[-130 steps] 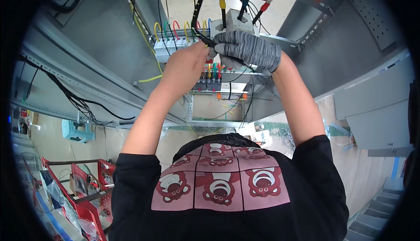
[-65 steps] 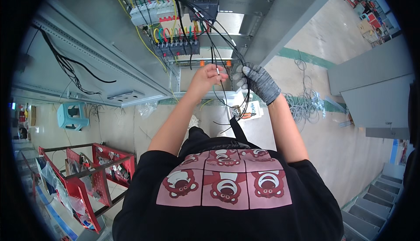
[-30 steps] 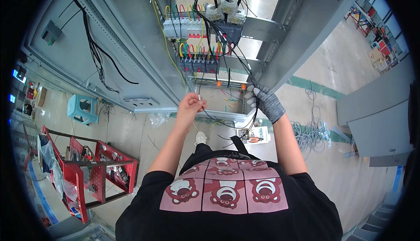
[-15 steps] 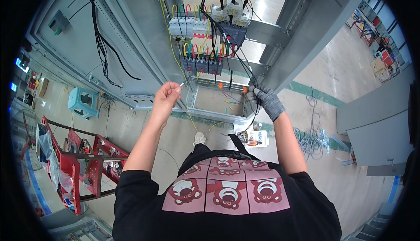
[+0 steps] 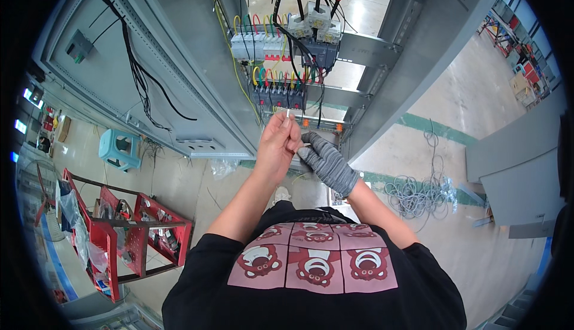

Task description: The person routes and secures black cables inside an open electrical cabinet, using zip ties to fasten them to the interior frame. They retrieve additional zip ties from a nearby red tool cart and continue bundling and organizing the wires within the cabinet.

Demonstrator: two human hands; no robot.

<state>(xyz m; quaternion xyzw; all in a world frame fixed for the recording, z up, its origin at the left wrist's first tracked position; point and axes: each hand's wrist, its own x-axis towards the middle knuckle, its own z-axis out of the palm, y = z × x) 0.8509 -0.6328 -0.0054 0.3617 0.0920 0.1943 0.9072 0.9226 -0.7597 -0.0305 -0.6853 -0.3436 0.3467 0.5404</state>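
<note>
My left hand, bare, pinches a short white tube-like piece between thumb and finger, its tip pointing up at the cabinet. Touching or almost touching it, my right hand in a grey knit glove has its fingers closed; what they hold, if anything, is too small to make out. Just beyond the hands is a row of dark breakers with coloured wires. Above it sit white breakers and a larger dark breaker. Black wires hang down from there.
The open cabinet door at left carries a black wire bundle. A red tool cart and a blue stool stand at left. Coiled grey cable lies on the floor at right, near a grey panel.
My left hand has moved right with the white piece. My right hand has come left and down to meet it, letting go of the black wires it was at.
</note>
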